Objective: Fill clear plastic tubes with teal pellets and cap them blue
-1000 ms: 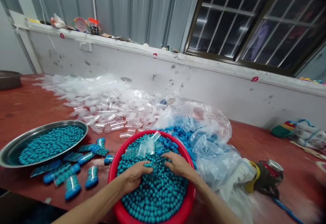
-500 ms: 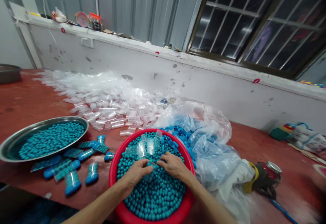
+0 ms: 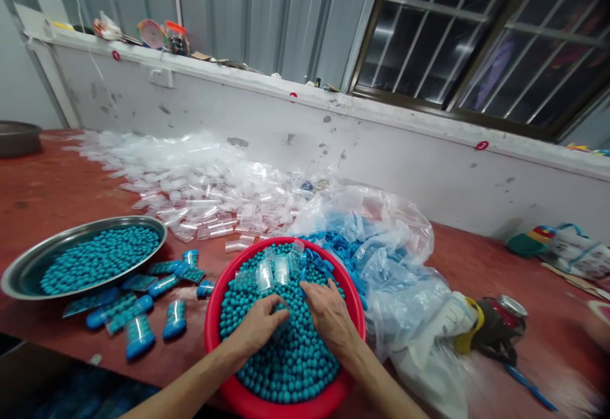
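Teal beads (image 3: 286,371) beneath the fingers (image 3: 312,293)

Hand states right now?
Left hand: curled over teal beads; can't tell if holding anything.
Right hand: fingers extended over the beads; grip can't be told.

Your light: cool, even, indoor | you get glare off the clear sleeves (image 3: 222,223) and plastic bag (image 3: 405,228) | dark window (image 3: 431,47) shows pale reflections | your lower-right corner smears, edges stretch
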`<state>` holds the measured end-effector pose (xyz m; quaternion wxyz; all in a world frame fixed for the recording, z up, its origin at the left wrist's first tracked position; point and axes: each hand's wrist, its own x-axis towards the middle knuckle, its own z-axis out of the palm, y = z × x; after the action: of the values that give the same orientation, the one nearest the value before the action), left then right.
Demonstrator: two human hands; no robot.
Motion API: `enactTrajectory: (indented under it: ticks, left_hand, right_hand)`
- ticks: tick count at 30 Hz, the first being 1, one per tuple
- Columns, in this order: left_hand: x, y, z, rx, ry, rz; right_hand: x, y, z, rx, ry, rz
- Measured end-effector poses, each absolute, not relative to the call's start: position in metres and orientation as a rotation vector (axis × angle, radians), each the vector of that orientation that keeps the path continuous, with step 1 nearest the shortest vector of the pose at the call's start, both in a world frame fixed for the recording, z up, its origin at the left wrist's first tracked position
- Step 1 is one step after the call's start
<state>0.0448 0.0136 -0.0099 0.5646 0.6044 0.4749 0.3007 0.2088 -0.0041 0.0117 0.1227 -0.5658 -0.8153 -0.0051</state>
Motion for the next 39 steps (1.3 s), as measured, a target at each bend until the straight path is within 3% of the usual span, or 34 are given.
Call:
enactTrajectory:
  ticks: [4,8,19,22,27,33,39]
  left_hand:
    - [0.048,0.008,-0.007,1.223,1.112,0.602]
    - [0.045,0.003,-0.008,1.075,1.016,0.563]
    - [0.047,0.005,-0.015,1.093,0.836,0.691]
    - [0.048,0.006,-0.017,1.145,0.865,0.698]
    - [0.046,0.006,-0.016,1.273,0.898,0.691]
    - [0.045,0.003,-0.009,1.216,0.789,0.658]
    - [0.048,0.000,-0.008,1.125,0.828,0.672]
  right_hand:
    - [0.198,-0.012,0.006,-1.529,-2.417,0.037]
    - [0.200,-0.021,-0.005,-1.402,-2.348,0.385]
    - [0.201,-0.012,-0.021,-1.298,-1.395,1.246]
    - [0.201,-0.006,-0.017,-1.313,-1.206,1.227]
    - [0.201,-0.009,-0.004,-1.289,-1.468,1.142]
    - [0.201,-0.014,-0.009,-1.264,-1.487,1.377]
    - [0.194,-0.023,-0.002,-1.424,-1.621,1.009]
